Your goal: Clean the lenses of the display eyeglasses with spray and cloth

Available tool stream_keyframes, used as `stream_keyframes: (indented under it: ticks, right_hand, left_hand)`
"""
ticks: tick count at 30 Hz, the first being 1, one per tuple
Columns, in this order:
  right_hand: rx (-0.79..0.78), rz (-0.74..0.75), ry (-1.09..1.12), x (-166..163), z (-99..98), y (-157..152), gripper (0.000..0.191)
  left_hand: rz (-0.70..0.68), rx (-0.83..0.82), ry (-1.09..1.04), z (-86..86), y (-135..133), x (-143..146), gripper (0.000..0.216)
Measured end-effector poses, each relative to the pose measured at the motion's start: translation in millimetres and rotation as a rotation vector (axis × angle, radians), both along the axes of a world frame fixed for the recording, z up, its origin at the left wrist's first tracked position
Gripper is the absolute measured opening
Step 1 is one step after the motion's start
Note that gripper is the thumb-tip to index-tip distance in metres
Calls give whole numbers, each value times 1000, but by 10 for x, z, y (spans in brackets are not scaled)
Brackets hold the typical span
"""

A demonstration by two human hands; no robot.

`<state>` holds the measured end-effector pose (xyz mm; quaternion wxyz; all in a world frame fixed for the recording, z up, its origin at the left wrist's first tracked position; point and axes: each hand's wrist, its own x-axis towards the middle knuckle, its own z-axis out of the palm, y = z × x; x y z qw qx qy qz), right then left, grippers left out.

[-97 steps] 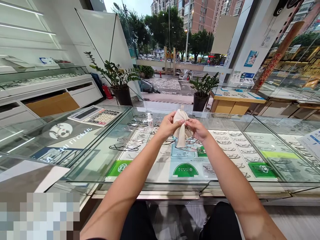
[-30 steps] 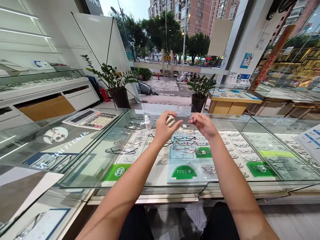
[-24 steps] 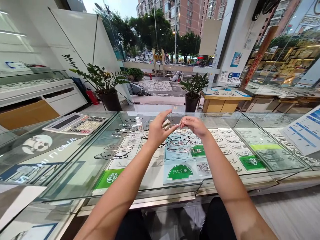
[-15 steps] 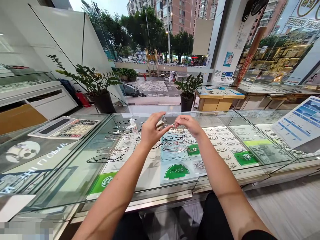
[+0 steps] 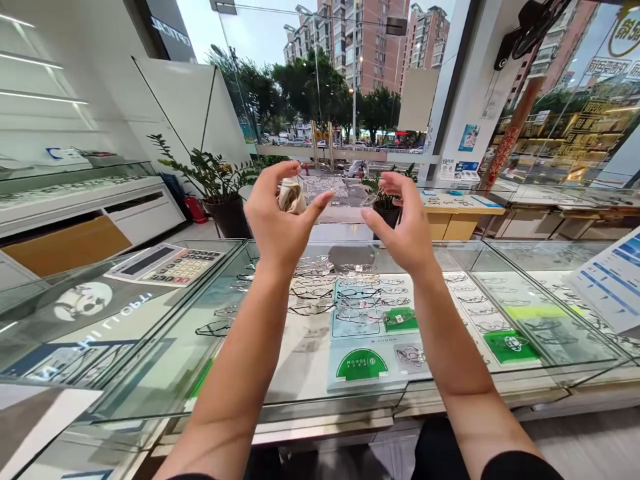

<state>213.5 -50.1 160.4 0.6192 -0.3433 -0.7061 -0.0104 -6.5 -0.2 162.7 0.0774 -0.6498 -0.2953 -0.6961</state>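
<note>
My left hand [image 5: 285, 213] is raised above the glass counter, its fingers curled around a crumpled cream cloth [image 5: 291, 197]. Its thumb and forefinger stretch toward the right. Opposite it, my right hand [image 5: 400, 217] is up with thumb and fingers bent in a C shape. A thin, see-through outline like a pair of rimless eyeglasses [image 5: 371, 199] shows faintly at its fingertips. Against the bright window most of that outline is hard to make out. Beneath both hands, several spectacle frames [image 5: 357, 293] lie in rows inside the display case.
A large calculator [image 5: 164, 263] rests on the counter at left. On the right stands a printed sign [image 5: 613, 280]. Green brand cards [image 5: 363, 365] lie in the case. Potted plants [image 5: 217, 183] stand beyond the counter, before the window.
Both hands have risen from low over the counter to window height and moved apart. Their fingertips were close together before. The view has tilted up and turned slightly left.
</note>
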Motion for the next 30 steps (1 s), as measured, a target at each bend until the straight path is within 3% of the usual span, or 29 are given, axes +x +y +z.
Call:
stream_keyframes:
  ticks: [3, 12, 30]
  right_hand:
    - [34, -42, -32, -9, 52, -154, 55]
    - [112, -257, -90, -28, 76, -358, 45]
    - [97, -300, -58, -29, 53, -340, 44]
  left_hand:
    - [40, 20, 3, 79, -155, -8, 59]
    - [39, -38, 8, 96, -524, 6, 50]
    - [111, -240, 95, 160, -680, -103, 47]
